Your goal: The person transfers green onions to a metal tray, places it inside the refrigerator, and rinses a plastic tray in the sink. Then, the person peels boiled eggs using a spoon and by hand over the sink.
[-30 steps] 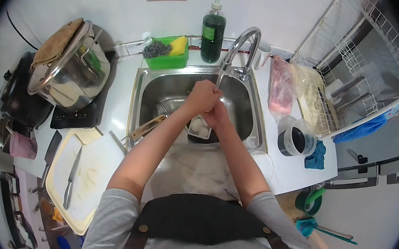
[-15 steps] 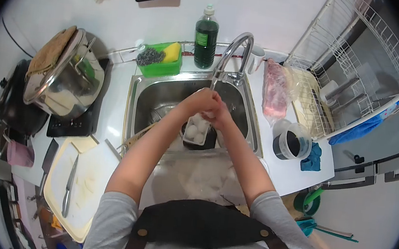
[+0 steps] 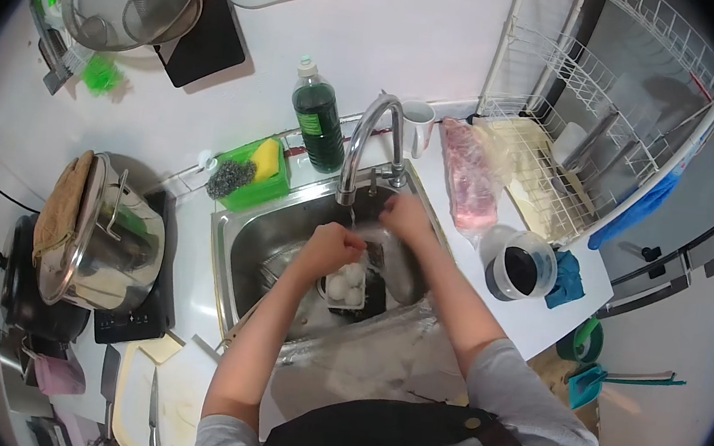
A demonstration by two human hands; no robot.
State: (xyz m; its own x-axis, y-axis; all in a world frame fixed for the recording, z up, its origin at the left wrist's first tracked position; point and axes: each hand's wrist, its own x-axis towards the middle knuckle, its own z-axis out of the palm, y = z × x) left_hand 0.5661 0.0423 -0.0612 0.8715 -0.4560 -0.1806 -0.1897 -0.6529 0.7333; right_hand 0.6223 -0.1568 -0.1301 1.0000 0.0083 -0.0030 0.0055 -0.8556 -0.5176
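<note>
Over the sink point(image 3: 229, 236), my left hand point(image 3: 332, 249) hangs beside the thin water stream with its fingers curled together. Whatever it may hold is hidden. Below it, several white eggs point(image 3: 338, 287) lie in a small white tray point(image 3: 347, 304). My right hand point(image 3: 407, 217) is raised at the sink's right side, below the base of the chrome faucet point(image 3: 375, 120). Its fingers are bent inward, and I cannot see anything between them. Water runs from the spout. Under the egg tray is something dark point(image 3: 375, 295), only partly visible.
Behind the sink stand a green soap bottle point(image 3: 319, 123) and a green basket point(image 3: 269, 192) with sponge and scourer. Packaged meat point(image 3: 470, 178), a tub of dark liquid point(image 3: 516, 270) and a dish rack point(image 3: 573, 159) are right. A pot point(image 3: 120, 242) and knife point(image 3: 154, 415) are left.
My hands, together above the eggs before, are now apart. The right one has moved up and right toward the faucet base; the left stays over the tray. The view has tilted and shifted.
</note>
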